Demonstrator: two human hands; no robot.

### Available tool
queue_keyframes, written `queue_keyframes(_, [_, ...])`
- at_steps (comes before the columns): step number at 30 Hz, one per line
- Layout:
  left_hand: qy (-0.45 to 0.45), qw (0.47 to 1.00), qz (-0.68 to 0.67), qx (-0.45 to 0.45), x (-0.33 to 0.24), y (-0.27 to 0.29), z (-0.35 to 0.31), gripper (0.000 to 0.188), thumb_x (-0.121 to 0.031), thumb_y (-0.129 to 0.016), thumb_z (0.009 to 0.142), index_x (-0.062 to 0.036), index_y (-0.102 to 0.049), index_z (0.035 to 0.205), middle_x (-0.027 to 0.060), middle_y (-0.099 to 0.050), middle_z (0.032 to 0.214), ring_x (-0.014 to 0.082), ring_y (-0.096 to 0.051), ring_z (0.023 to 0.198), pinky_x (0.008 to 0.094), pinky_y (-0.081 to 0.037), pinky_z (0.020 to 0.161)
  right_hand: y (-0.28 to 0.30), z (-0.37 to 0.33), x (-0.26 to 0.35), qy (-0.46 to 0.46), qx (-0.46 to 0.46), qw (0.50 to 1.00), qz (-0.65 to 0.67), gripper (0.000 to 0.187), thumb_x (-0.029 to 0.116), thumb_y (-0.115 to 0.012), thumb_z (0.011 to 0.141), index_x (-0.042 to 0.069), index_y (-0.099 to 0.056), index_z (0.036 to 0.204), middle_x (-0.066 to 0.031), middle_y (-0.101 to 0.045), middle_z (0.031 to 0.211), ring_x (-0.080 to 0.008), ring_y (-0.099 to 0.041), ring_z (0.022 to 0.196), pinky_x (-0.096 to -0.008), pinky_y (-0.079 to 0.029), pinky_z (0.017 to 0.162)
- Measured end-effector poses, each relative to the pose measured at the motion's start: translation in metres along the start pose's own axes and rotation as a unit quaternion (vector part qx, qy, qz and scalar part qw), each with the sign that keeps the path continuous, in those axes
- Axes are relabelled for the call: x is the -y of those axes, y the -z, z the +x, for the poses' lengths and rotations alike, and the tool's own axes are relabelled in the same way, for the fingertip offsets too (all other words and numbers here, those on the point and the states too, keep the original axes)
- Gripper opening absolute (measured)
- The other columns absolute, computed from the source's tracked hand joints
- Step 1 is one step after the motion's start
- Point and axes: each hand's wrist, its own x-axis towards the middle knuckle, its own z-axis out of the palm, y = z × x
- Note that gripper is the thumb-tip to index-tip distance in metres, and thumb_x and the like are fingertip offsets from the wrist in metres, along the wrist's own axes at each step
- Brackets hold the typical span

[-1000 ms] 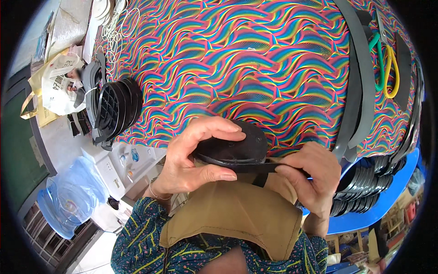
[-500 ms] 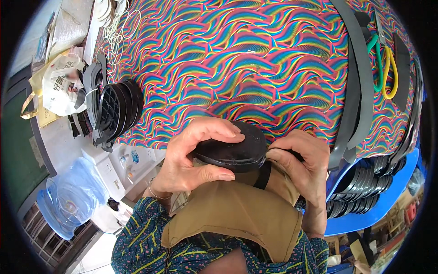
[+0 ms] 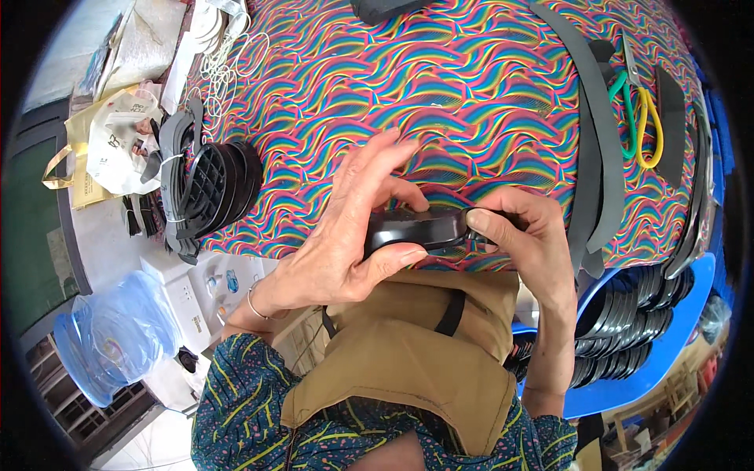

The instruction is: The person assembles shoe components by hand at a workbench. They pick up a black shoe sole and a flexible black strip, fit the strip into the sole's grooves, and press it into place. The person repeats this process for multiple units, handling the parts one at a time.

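Your left hand [image 3: 342,243] has its thumb along the near side of the black piece [image 3: 416,229] and a forefinger bent over its far side; the remaining fingers fan out, raised clear of it. Your right hand [image 3: 530,243] is closed in a pinch at the right end of the same piece, thumb on top; what lies under those curled fingers is hidden. The piece sits between your hands, in front of your apron [image 3: 393,353], close to the near edge of the tabletop [image 3: 440,118]. Its smooth, shiny side wall faces you.

A bracelet [image 3: 259,304] circles your left wrist. To the right on the wavy-patterned tabletop lie long grey strips [image 3: 601,149], overlapping, and beyond them scissors [image 3: 646,129] with one green and one yellow handle, beside a dark flat piece [image 3: 669,125]. Near the left edge stands a stack of black soles [image 3: 228,184], next to curved grey parts [image 3: 171,149] tied with white string; loose white cord [image 3: 224,71] lies farther back. A dark block [image 3: 385,8] is cut off by the top of the view.

Below the tabletop on your right, a blue tub [image 3: 699,314] holds rows of black parts [image 3: 628,314].
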Motion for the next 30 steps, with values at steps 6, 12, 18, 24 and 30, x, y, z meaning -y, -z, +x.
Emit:
queue_keyframes(6, [-0.031, 0.988, -0.128, -0.086, -0.001, -0.004, 0.000, 0.117, -0.022, -0.084, 0.076, -0.0029, 0.001, 0.154, 0.0171, -0.063, 0.108, 0.0321, -0.043, 0.132, 0.0432, -0.033, 0.108, -0.006, 0.008, -0.005, 0.049, -0.001, 0.997, -0.055, 0.016, 0.014, -0.067, 0.090, -0.002, -0.069, 0.090, -0.0016, -0.063, 0.069, -0.0080, -0.055, 0.061, -0.0263, -0.044, 0.057])
queue_keyframes(12, [0.002, 0.975, -0.208, -0.080, 0.009, 0.008, -0.011, 0.135, -0.025, -0.093, 0.064, -0.0073, 0.006, 0.155, 0.0210, -0.062, 0.111, 0.0325, -0.047, 0.128, 0.0425, -0.043, 0.100, -0.011, 0.020, -0.003, 0.055, 0.049, 0.996, -0.047, 0.019, 0.017, -0.067, 0.089, -0.001, -0.069, 0.087, -0.0005, -0.060, 0.067, -0.0089, -0.053, 0.061, -0.0275, -0.041, 0.056])
queue_keyframes(18, [0.037, 0.940, -0.336, -0.037, -0.011, 0.020, -0.017, 0.128, -0.019, -0.093, 0.063, -0.0083, -0.005, 0.155, 0.0203, -0.054, 0.132, 0.0277, -0.053, 0.124, 0.0400, -0.038, 0.106, -0.010, 0.017, 0.023, 0.024, 0.079, 0.984, 0.157, 0.016, 0.018, -0.070, 0.088, 0.003, -0.066, 0.083, 0.0016, -0.057, 0.067, -0.0030, -0.047, 0.055, -0.0209, -0.036, 0.050])
queue_keyframes(24, [0.089, 0.845, -0.527, 0.030, 0.000, 0.021, -0.016, 0.109, -0.008, -0.090, 0.061, -0.0102, -0.024, 0.148, 0.0209, -0.056, 0.127, 0.0274, -0.056, 0.120, 0.0369, -0.040, 0.102, -0.016, 0.005, 0.029, -0.026, 0.128, 0.948, 0.292, 0.018, 0.017, -0.068, 0.087, 0.002, -0.060, 0.081, -0.0003, -0.056, 0.068, -0.0053, -0.044, 0.052, -0.0215, -0.033, 0.045])
queue_keyframes(30, [0.098, 0.794, -0.600, -0.015, -0.015, 0.013, -0.019, 0.101, -0.010, -0.090, 0.060, -0.0099, -0.030, 0.141, 0.0211, -0.059, 0.123, 0.0291, -0.058, 0.117, 0.0358, -0.043, 0.099, -0.016, -0.013, 0.044, -0.026, 0.107, 0.954, 0.280, 0.013, 0.016, -0.067, 0.088, 0.006, -0.063, 0.081, 0.0042, -0.057, 0.071, -0.0023, -0.047, 0.059, -0.0187, -0.033, 0.049])
